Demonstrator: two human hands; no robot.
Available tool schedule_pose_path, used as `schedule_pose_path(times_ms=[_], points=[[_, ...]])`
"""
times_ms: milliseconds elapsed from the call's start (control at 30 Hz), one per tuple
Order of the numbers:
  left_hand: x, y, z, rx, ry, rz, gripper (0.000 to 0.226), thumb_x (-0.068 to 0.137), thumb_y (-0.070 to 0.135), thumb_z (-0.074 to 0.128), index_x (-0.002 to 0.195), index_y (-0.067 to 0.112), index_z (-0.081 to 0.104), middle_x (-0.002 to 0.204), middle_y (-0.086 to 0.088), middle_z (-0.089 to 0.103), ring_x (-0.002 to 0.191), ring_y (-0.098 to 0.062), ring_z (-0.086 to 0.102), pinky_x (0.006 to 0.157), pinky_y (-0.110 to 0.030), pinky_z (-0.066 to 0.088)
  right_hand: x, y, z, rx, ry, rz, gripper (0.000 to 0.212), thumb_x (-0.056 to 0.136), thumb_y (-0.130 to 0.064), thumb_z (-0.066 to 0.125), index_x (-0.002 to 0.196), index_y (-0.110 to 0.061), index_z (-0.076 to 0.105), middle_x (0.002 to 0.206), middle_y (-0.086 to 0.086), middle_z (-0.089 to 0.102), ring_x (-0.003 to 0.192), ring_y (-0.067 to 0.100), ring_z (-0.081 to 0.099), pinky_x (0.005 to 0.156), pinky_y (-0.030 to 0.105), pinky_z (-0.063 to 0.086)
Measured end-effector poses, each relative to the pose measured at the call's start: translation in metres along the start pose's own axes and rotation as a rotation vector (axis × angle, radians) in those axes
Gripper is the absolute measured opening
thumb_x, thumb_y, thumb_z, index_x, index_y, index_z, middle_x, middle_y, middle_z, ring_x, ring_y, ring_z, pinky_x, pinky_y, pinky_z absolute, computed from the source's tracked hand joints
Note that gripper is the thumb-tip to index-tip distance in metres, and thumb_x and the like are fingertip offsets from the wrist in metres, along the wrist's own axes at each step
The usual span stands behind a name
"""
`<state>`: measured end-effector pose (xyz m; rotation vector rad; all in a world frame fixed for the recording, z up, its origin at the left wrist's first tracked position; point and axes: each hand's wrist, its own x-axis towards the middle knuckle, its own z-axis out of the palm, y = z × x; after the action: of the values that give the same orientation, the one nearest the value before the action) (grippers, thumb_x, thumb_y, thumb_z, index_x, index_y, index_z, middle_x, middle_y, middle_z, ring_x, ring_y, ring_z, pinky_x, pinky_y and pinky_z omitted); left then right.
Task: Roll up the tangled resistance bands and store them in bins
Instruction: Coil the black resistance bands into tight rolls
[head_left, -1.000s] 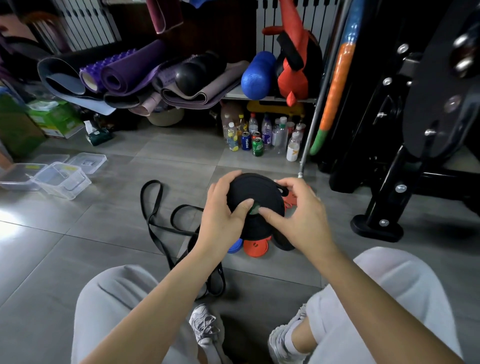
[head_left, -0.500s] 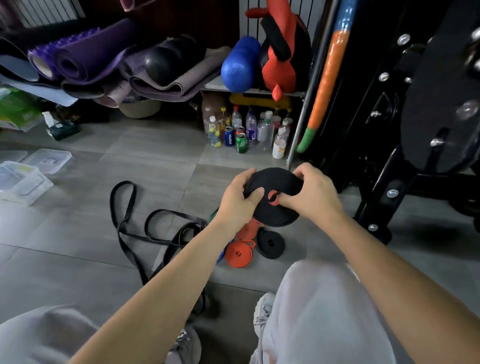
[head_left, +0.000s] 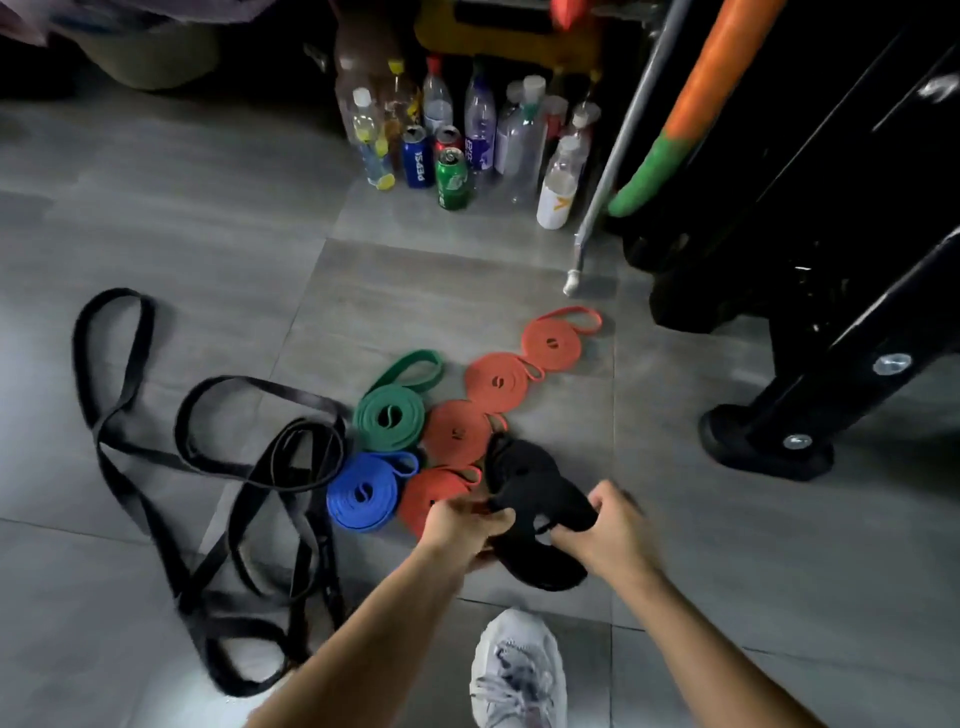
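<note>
Grey shoe (head_left: 519, 670) nearest the camera, planted on the tile floor (head_left: 156, 208). Just beyond it, both forearms reach forward and converge low over the floor.

Left hand (head_left: 462, 525) and right hand (head_left: 613, 530): fingers curled round opposite sides of the black roll (head_left: 540, 499). I read the two-sided clamp as keeping the wound layers from springing loose (motion blur, so exact finger placement is unclear).

The roll is held low at the near end of the finished coils, probably to be set down among them.

Beyond: blue coil (head_left: 363, 493), green coil (head_left: 389, 418), and red coils (head_left: 498, 382) in a touching line running away to the right. To their left, loose black bands (head_left: 208, 467) lie tangled and unrolled. No bin in view.

Farthest: bottles and cans (head_left: 467, 140), grouped upright.
</note>
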<state>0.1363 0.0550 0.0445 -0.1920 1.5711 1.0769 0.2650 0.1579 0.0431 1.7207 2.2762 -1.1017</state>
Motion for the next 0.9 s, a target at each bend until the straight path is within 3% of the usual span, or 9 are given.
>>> schedule_pose_path(times_ms=[100,167,233,333,367,433,500,667,900], points=[[0.038,-0.013,0.007,0.012,-0.04,-0.057,0.023,0.086,0.009,0.065,0.109,0.005,0.063,0.089,-0.007,0.066,0.08,-0.02,0.062,0.078,-0.031,0.05,0.027,0.026,0.021,-0.025,-0.044,0.059,0.042,0.056,-0.039,0.074,0.076,-0.014,0.045,0.079,0.003,0.055,0.069,0.019,0.054,0.049,0.028,0.032],[0.061,-0.017,0.014,0.016,-0.054,-0.054,0.016,0.09,0.019,0.061,0.105,0.015,0.064,0.088,-0.002,0.065,0.08,-0.016,0.059,0.077,-0.028,0.047,0.05,0.038,0.03,-0.022,-0.039,0.085,0.043,0.056,-0.04,0.074,0.076,-0.015,0.045,0.079,0.003,0.056,0.068,0.019,0.054,0.05,0.029,0.034],[0.08,-0.021,0.02,0.051,-0.025,-0.056,0.013,0.093,0.03,0.055,0.089,0.019,0.061,0.078,0.003,0.057,0.078,-0.014,0.052,0.075,-0.027,0.043,0.079,0.047,0.036,-0.018,-0.012,0.107,0.044,0.055,-0.038,0.076,0.077,-0.015,0.045,0.081,0.005,0.057,0.069,0.021,0.054,0.051,0.03,0.034],[0.108,-0.032,0.019,0.149,0.084,-0.001,0.022,0.077,0.041,0.059,0.072,0.023,0.047,0.067,0.002,0.044,0.067,-0.016,0.044,0.063,-0.028,0.045,0.125,0.053,0.035,0.0,0.041,0.14,0.042,0.06,-0.033,0.075,0.081,-0.012,0.046,0.087,0.008,0.058,0.071,0.022,0.053,0.049,0.028,0.032],[0.117,-0.039,0.016,0.211,0.138,0.027,0.019,0.074,0.04,0.06,0.074,0.025,0.05,0.073,0.001,0.051,0.071,-0.017,0.049,0.065,-0.031,0.048,0.14,0.052,0.033,-0.001,0.054,0.151,0.041,0.061,-0.033,0.075,0.082,-0.012,0.047,0.089,0.007,0.057,0.072,0.022,0.053,0.049,0.028,0.032],[0.131,-0.054,0.011,0.305,0.216,0.043,0.014,0.081,0.027,0.064,0.094,0.023,0.059,0.101,-0.002,0.062,0.098,-0.021,0.057,0.086,-0.043,0.051,0.167,0.049,0.032,-0.046,0.079,0.157,0.042,0.063,-0.036,0.074,0.087,-0.013,0.048,0.093,0.006,0.056,0.076,0.023,0.052,0.053,0.03,0.035],[0.138,-0.065,0.01,0.355,0.214,0.062,0.035,0.085,0.017,0.064,0.119,0.02,0.056,0.121,-0.002,0.057,0.119,-0.022,0.049,0.1,-0.047,0.043,0.187,0.048,0.033,-0.107,0.112,0.156,0.046,0.063,-0.037,0.075,0.091,-0.013,0.049,0.099,0.007,0.055,0.083,0.028,0.053,0.061,0.031,0.037],[0.141,-0.067,0.013,0.226,0.179,0.054,0.042,0.09,0.013,0.058,0.13,0.02,0.047,0.128,-0.001,0.055,0.12,-0.017,0.05,0.102,-0.046,0.043,0.214,0.046,0.051,-0.184,0.141,0.197,0.055,0.067,-0.04,0.075,0.111,-0.014,0.052,0.116,0.009,0.056,0.105,0.032,0.056,0.072,0.034,0.043],[0.146,-0.063,0.01,0.22,0.142,0.042,0.047,0.09,0.015,0.057,0.135,0.021,0.044,0.133,-0.001,0.053,0.125,-0.017,0.047,0.104,-0.046,0.041,0.218,0.045,0.071,-0.244,0.136,0.14,0.054,0.074,-0.038,0.072,0.116,-0.012,0.051,0.122,0.01,0.054,0.115,0.031,0.048,0.08,0.039,0.045]])
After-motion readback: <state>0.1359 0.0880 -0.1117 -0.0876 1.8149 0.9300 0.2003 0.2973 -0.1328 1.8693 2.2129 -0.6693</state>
